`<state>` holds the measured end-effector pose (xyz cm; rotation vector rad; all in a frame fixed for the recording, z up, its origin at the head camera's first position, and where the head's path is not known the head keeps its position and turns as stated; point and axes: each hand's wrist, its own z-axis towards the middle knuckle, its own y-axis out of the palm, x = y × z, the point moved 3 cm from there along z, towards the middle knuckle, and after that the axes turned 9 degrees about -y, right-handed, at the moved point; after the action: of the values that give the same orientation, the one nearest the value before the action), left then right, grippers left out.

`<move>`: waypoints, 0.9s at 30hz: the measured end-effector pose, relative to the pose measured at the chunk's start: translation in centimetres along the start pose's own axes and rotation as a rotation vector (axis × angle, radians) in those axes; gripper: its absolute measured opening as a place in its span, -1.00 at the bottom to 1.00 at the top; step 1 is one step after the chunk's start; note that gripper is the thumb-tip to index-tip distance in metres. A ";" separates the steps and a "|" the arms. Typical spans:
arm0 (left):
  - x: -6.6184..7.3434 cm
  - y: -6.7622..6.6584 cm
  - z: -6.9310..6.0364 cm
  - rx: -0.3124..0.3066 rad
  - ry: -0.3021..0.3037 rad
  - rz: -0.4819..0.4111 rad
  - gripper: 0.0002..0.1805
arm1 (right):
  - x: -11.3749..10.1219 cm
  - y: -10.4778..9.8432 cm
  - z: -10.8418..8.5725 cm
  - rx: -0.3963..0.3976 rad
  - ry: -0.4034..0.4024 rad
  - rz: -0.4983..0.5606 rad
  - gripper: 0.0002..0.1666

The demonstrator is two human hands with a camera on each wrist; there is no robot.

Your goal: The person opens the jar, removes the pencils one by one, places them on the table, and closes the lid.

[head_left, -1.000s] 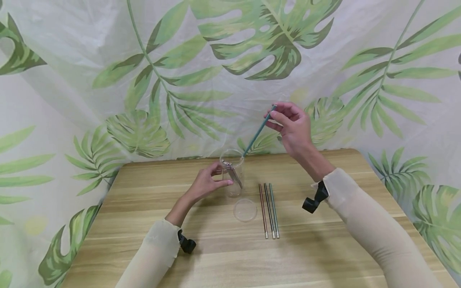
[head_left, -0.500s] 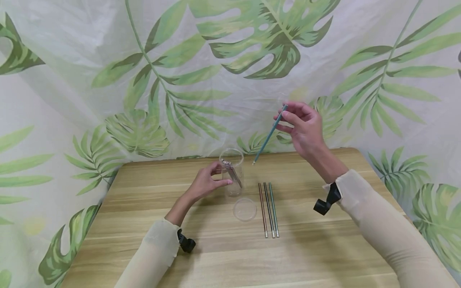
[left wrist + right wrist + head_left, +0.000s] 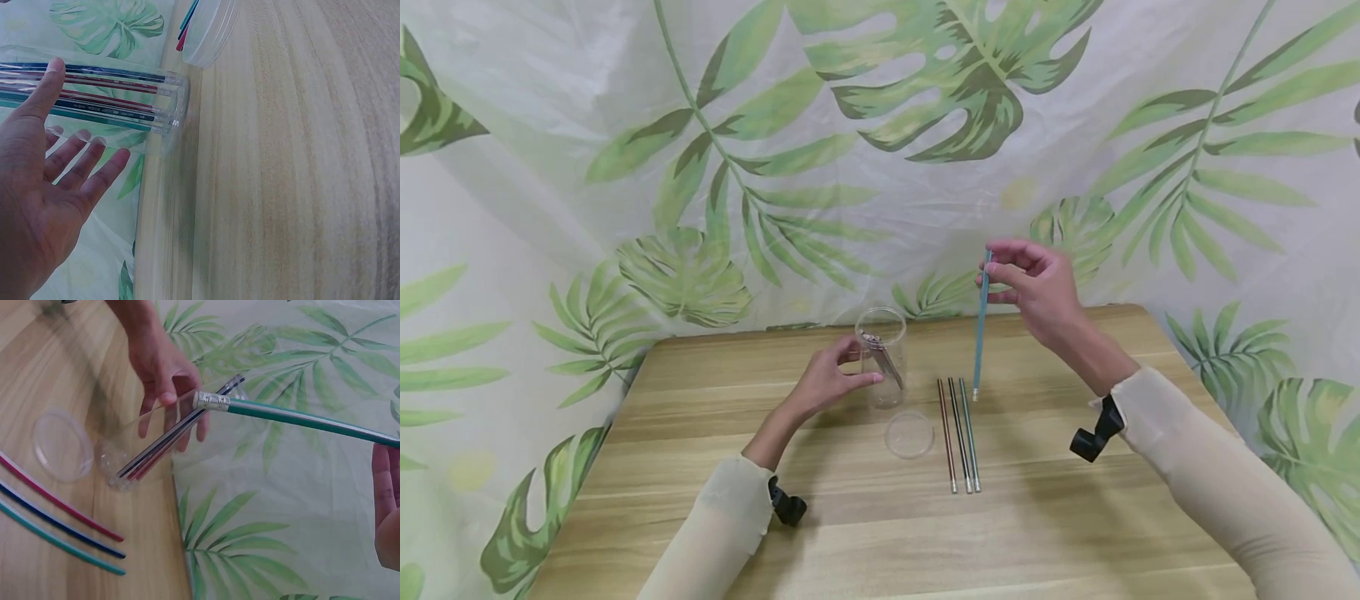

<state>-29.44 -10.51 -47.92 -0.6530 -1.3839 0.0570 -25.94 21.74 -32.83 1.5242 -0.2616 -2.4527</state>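
Observation:
My left hand point(image 3: 826, 385) holds a clear plastic jar point(image 3: 900, 354) upright near the table's back edge, thumb on the near side and fingers around the far side. Several pencils point(image 3: 112, 87) lean inside it, eraser ends showing in the right wrist view at different heights. In my right hand point(image 3: 1041, 287), thumb and fingertips pinch a green pencil point(image 3: 981, 329) by its upper end. It hangs almost straight down, eraser end lowest, just right of three pencils lying side by side: a red one point(image 3: 947, 433), a dark blue one point(image 3: 959, 433) and a green one point(image 3: 970, 433).
A round clear lid point(image 3: 910, 435) lies flat on the wooden table point(image 3: 850, 533), in front of the jar and left of the lying pencils. Behind the table hangs a leaf-printed cloth point(image 3: 820, 200).
My right hand has moved right and then down, away from the jar's rim, and the green pencil has swung from slanted to nearly vertical. The left hand and jar stay put.

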 end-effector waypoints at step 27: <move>-0.3 0.0 0.1 -0.001 -0.006 -0.002 -0.34 | 7.4 -4.7 -5.1 0.002 0.308 -0.240 -0.49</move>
<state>-29.56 -10.58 -48.16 -0.6527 -1.3909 0.0568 -25.08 23.92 -42.72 2.0050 -0.0245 -2.3353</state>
